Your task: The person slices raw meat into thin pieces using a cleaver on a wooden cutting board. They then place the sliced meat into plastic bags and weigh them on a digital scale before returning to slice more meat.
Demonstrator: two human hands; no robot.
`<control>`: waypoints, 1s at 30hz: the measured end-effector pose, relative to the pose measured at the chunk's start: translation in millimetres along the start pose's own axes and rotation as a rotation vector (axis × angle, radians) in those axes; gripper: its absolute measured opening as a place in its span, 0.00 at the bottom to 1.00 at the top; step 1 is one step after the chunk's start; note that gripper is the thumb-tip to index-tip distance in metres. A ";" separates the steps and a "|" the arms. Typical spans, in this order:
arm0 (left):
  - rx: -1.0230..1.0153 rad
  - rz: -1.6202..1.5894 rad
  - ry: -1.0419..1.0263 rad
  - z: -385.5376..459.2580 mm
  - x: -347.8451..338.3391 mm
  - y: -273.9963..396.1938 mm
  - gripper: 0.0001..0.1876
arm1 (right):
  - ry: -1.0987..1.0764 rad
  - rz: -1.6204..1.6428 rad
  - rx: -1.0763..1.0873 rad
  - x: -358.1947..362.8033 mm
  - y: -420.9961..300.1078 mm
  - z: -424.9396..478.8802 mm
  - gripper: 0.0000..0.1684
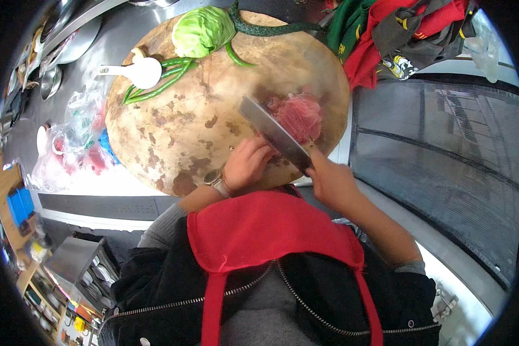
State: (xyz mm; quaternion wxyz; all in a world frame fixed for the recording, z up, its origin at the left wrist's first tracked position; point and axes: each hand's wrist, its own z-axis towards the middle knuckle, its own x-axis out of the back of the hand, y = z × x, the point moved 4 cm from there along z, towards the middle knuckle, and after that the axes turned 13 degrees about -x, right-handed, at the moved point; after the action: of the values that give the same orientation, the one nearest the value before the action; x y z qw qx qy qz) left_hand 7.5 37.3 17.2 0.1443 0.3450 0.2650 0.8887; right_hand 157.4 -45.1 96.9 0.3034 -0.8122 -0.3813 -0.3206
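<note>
My right hand (332, 179) grips a cleaver (274, 132) at the lower right of a round wooden chopping block (177, 138). The wide blade slants up and to the left, beside a heap of thinly cut red meat (298, 114). My left hand (248, 161), with a watch on its wrist, is curled just left of the blade; its fingertips seem to press on meat mostly hidden by the blade. Farther back on the block are a green cabbage (203, 31), a dark green cucumber-like vegetable (270, 29), several long green chillies (160, 88) and a white round-headed utensil (145, 72).
Plastic bags (75, 147) with reddish contents lie left of the block on the metal counter. Metal bowls (51, 81) stand at the upper left. Red, green and grey cloths (411, 32) hang over the back right, above a dark mesh panel (432, 129).
</note>
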 end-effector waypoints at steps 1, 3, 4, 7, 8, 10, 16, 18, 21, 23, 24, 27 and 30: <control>0.000 0.002 0.006 1.1 0.9 0.5 0.12 | -0.050 -0.016 -0.019 -1.8 1.1 -3.6 0.12; 0.004 -0.006 0.012 1.2 1.0 0.2 0.12 | -0.041 -0.010 -0.004 -0.2 -0.8 -3.1 0.12; 0.006 -0.015 0.011 0.6 0.1 -1.0 0.12 | -0.037 -0.006 0.004 0.1 -2.1 -2.8 0.12; 0.007 -0.050 0.000 -4.9 -3.9 -5.6 0.11 | -0.010 -0.029 0.065 -10.6 -12.0 14.7 0.12; 0.007 -0.064 -0.006 -5.7 -4.6 -7.1 0.11 | -0.025 -0.031 0.047 -8.9 -12.0 16.1 0.12; -0.004 -0.057 -0.001 -4.3 -3.6 -6.3 0.11 | -0.063 -0.035 0.020 -8.3 -15.5 18.7 0.12; 0.030 -0.071 0.001 -6.3 -2.5 -5.7 0.11 | -0.114 -0.046 -0.058 -17.5 -2.2 7.9 0.11; 0.024 -0.083 0.009 -4.4 -2.9 -5.4 0.11 | 0.019 -0.017 0.057 -30.7 -19.6 28.8 0.12; 0.007 -0.077 0.010 -1.7 -0.8 -4.9 0.11 | 0.069 0.001 0.084 -30.9 -23.3 44.4 0.13; -0.003 -0.065 0.002 2.5 3.1 -1.8 0.10 | 0.087 0.057 0.039 -29.5 -19.0 45.8 0.13; -0.023 -0.061 0.008 1.0 1.7 -3.0 0.10 | 0.116 0.109 0.015 -26.4 -15.3 46.9 0.13; -0.045 -0.051 0.020 -3.4 -2.2 -6.6 0.10 | 0.151 0.178 -0.027 -14.8 -3.8 46.6 0.13; -0.008 -0.047 0.043 -0.9 -0.6 -2.8 0.10 | 0.118 0.026 0.028 12.5 -10.1 25.4 0.12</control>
State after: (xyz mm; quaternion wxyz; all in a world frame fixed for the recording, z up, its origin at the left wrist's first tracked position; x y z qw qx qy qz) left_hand 7.5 39.0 14.7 0.1605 0.3188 0.2726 0.8934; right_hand 162.8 -15.8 93.3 0.3410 -0.7925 -0.3567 -0.3585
